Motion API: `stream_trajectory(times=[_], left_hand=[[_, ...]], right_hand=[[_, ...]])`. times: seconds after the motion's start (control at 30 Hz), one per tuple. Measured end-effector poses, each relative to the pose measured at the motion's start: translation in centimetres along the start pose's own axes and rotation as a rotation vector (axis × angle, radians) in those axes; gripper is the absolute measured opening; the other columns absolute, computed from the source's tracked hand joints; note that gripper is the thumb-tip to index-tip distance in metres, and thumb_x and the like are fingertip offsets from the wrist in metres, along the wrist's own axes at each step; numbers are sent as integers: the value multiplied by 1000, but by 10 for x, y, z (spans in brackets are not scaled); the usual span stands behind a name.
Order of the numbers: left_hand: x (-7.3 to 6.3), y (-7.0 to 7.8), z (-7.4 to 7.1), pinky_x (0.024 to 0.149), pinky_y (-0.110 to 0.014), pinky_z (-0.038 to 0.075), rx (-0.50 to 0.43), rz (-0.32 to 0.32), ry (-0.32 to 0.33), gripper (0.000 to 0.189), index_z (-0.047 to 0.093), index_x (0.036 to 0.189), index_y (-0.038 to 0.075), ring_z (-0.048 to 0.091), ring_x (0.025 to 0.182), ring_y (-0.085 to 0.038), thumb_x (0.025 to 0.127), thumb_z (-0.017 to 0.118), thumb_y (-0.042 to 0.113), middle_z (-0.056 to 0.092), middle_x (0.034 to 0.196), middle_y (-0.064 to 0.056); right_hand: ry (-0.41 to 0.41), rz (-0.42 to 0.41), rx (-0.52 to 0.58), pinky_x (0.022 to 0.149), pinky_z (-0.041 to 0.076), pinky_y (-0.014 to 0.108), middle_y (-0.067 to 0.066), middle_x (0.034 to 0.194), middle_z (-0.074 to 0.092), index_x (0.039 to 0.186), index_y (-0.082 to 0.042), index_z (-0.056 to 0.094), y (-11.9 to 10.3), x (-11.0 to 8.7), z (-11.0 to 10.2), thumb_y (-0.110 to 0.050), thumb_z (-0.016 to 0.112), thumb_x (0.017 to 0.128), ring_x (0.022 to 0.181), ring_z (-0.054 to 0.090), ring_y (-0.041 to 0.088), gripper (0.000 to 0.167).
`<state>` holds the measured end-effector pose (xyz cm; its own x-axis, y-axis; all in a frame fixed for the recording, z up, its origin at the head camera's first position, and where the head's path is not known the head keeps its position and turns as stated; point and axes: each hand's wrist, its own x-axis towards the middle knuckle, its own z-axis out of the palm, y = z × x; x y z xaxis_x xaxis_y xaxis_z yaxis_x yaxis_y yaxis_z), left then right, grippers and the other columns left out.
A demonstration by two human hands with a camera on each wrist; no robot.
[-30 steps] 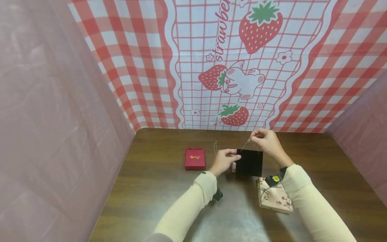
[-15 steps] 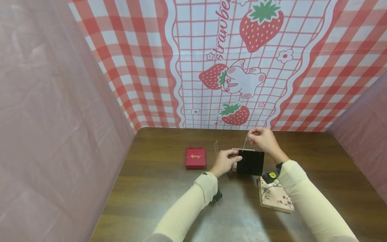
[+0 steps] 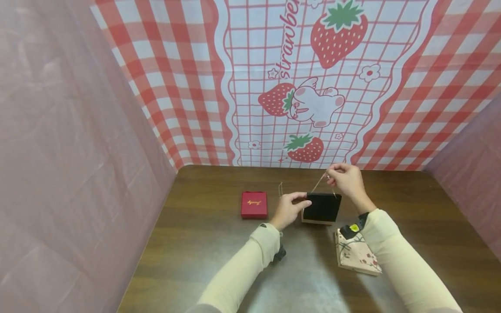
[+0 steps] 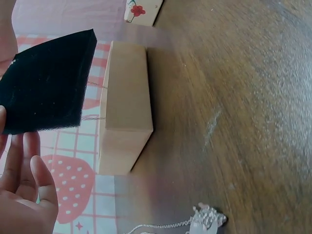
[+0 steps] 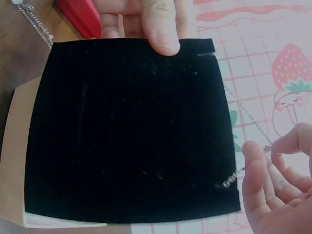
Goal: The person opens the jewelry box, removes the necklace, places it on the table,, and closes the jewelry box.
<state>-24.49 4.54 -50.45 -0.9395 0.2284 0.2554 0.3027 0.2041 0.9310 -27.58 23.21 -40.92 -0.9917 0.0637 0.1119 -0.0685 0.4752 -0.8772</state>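
Observation:
My left hand pinches a black velvet jewellery pad at its left edge, thumb on the near face. In the right wrist view the pad shows small slits at its far edge. A thin silver jewellery chain runs from that edge to my right hand, whose thumb and fingertips pinch it. The right hand is raised above the pad's far right corner. Behind the pad stands a light brown cardboard box, mostly hidden in the head view.
Another silver chain lies on the wooden table, left of the box. A red box with gold lettering sits further left. A flower-patterned box lies below the right wrist. Strawberry-print cloth hangs at the back.
The pad's lower edge has lifted, so the brown box's bottom edge shows beneath it. My right hand has shifted slightly right with the chain after dipping left.

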Motion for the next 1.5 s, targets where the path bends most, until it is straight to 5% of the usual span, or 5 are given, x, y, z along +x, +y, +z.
stream_trajectory(times=[0.23, 0.67, 1.03, 1.3, 1.5], left_hand=[[-1, 1, -7, 82, -18, 53, -98, -27, 40, 28, 71, 110, -3, 66, 97, -21, 86, 73, 11, 72, 107, -19], [-1, 9, -11, 73, -13, 51, -175, -135, 67, 29, 67, 110, -10, 68, 93, -24, 88, 70, 8, 70, 105, -26], [-14, 47, -33, 71, -14, 52, -194, -137, 62, 26, 67, 107, -14, 67, 84, -15, 88, 69, 4, 69, 102, -30], [-16, 47, -37, 80, -31, 59, -253, -145, 27, 28, 65, 110, -14, 64, 83, -9, 89, 68, 4, 68, 106, -30], [-20, 50, -39, 83, -29, 58, -241, -143, -13, 31, 65, 115, -12, 67, 92, -19, 90, 67, 5, 67, 113, -29]], right_hand=[[61, -25, 78, 52, 52, 17, -30, 60, 61, 99, 13, 60, -4, -6, -9, -11, 57, 95, 52, 60, -4, 24], [55, -44, 12, 55, 54, 18, -26, 66, 63, 99, 10, 62, -7, -19, -24, -13, 59, 96, 56, 60, -3, 24], [74, -86, 36, 53, 53, 17, -27, 66, 63, 99, 10, 62, -9, -20, -27, -11, 59, 95, 55, 60, -2, 21], [78, -109, 157, 52, 52, 17, -21, 68, 67, 95, 7, 62, -12, -18, -30, -6, 60, 94, 53, 61, 0, 14], [64, -105, 225, 50, 52, 17, -15, 67, 70, 90, 4, 63, -14, -18, -28, -3, 61, 93, 52, 62, 2, 8]])
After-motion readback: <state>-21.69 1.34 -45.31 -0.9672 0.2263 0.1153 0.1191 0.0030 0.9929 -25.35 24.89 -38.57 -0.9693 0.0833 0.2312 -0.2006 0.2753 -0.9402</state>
